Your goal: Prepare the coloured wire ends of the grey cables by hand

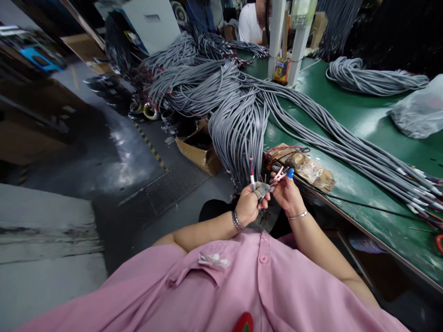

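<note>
My left hand (pixel 248 203) is closed around the stripped end of a grey cable (pixel 251 173), whose red and white wires stick up above the fist. A grey fingertip cover sits on the thumb. My right hand (pixel 286 191) pinches thin pink and red wires (pixel 278 175) right beside the left hand, with a blue cap (pixel 290 173) on one fingertip. Both hands hover in front of my chest, just off the near edge of the green table (pixel 363 120).
A thick mass of grey cables (pixel 238 110) drapes over the table's left end and runs along it to the right. A taped brown bundle (pixel 304 166) lies by the edge. A cardboard box (pixel 199 147) sits on the floor. Another person (pixel 251 23) sits far back.
</note>
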Demonstrator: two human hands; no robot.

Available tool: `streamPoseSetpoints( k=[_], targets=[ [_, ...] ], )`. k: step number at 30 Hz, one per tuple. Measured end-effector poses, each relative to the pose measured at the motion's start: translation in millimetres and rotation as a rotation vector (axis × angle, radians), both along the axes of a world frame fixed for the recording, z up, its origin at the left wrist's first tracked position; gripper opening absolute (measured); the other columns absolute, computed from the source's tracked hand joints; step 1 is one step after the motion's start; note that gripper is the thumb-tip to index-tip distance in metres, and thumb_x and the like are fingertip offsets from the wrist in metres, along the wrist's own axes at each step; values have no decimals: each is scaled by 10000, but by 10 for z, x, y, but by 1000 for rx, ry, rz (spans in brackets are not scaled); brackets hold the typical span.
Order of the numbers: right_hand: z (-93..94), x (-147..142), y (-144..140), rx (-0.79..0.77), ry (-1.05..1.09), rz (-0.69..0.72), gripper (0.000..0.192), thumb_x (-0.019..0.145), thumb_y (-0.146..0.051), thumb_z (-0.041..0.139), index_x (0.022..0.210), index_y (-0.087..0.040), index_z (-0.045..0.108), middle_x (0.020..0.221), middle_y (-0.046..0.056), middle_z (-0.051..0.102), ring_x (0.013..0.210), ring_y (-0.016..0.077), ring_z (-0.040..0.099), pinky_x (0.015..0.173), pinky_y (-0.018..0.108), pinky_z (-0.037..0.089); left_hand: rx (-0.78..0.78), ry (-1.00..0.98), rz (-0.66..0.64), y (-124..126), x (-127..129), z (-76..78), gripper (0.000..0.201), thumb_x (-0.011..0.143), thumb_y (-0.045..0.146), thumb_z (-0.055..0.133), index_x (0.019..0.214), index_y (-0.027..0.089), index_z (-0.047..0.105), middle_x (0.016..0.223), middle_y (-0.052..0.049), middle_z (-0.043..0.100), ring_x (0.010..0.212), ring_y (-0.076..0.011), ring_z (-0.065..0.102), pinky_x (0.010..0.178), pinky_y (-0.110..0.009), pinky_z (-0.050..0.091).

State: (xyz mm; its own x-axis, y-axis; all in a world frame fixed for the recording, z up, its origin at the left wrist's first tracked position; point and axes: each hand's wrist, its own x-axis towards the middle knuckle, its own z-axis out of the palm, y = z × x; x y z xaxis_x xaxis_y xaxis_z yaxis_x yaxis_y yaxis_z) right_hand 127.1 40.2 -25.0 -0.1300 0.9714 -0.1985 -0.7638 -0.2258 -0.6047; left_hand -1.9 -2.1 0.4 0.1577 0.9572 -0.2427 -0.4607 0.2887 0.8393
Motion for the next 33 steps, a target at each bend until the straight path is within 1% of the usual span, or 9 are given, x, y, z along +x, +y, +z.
streamPoseSetpoints(
  k=[7, 13, 15, 17, 21, 23, 26, 30, 33],
  targets=[
    [-79, -31, 63, -34, 77, -68, 309, 657, -465, 801, 713, -208, 641, 705, -21, 654, 537, 80, 497, 511, 205, 461, -6, 38, -14, 5, -18, -53, 233, 722, 335, 669, 808, 133, 591, 586, -3, 611, 364, -65, 489, 344, -179, 210],
    [-77, -50, 63, -30, 78, -113, 305, 652, -446, 816, 735, -206, 648, 709, -24, 662, 563, 77, 525, 538, 189, 477, 3, 68, -4, 11, -8, -108, 234, 730, 340, 670, 803, 134, 587, 584, 6, 606, 353, -59, 483, 332, -174, 208],
    [-70, -54, 49, -25, 60, -102, 315, 669, -476, 796, 754, -213, 645, 730, -23, 666, 567, 80, 530, 539, 193, 478, 10, 70, -5, 13, -5, -110, 234, 734, 343, 669, 799, 136, 582, 576, 9, 603, 351, -58, 481, 330, -172, 210],
    [-64, -46, 28, -19, 42, -75, 359, 688, -555, 749, 767, -221, 643, 760, -14, 673, 585, 95, 546, 541, 212, 483, 18, 67, -12, 10, -6, -102, 231, 741, 345, 665, 791, 138, 576, 571, 9, 602, 350, -59, 481, 330, -172, 213],
    [-59, 50, -43, 31, 4, 70, 518, 721, -733, 576, 817, -231, 659, 851, 22, 691, 648, 132, 582, 578, 261, 504, 46, 79, -28, -15, -33, -79, 228, 741, 338, 673, 778, 142, 563, 574, 10, 605, 352, -63, 489, 329, -173, 217],
    [-51, 144, -94, 57, -73, 165, 561, 731, -755, 536, 869, -228, 672, 887, 38, 695, 684, 140, 601, 616, 273, 511, 62, 106, -39, -36, -63, -78, 238, 738, 342, 682, 754, 144, 550, 577, 11, 605, 354, -64, 496, 328, -174, 222],
    [-13, 306, -181, 60, -261, 292, 566, 734, -726, 568, 909, -200, 685, 905, 72, 698, 739, 158, 625, 669, 289, 511, 81, 175, -74, -69, -119, -100, 275, 740, 368, 694, 718, 145, 534, 586, 9, 610, 363, -64, 510, 331, -174, 227],
    [102, 437, -267, 124, -545, 392, 421, 760, -567, 670, 912, -176, 688, 869, 70, 696, 762, 156, 619, 693, 282, 488, 117, 289, -120, -108, -178, -161, 285, 758, 397, 682, 744, 138, 564, 583, 10, 609, 370, -63, 516, 339, -173, 237],
    [196, 434, -287, 217, -734, 404, 321, 738, -465, 729, 860, -171, 689, 779, 26, 669, 683, 123, 567, 652, 256, 447, 144, 338, -142, -130, -197, -199, 275, 768, 394, 674, 758, 137, 574, 585, 12, 607, 380, -66, 522, 350, -177, 269]
  ],
)
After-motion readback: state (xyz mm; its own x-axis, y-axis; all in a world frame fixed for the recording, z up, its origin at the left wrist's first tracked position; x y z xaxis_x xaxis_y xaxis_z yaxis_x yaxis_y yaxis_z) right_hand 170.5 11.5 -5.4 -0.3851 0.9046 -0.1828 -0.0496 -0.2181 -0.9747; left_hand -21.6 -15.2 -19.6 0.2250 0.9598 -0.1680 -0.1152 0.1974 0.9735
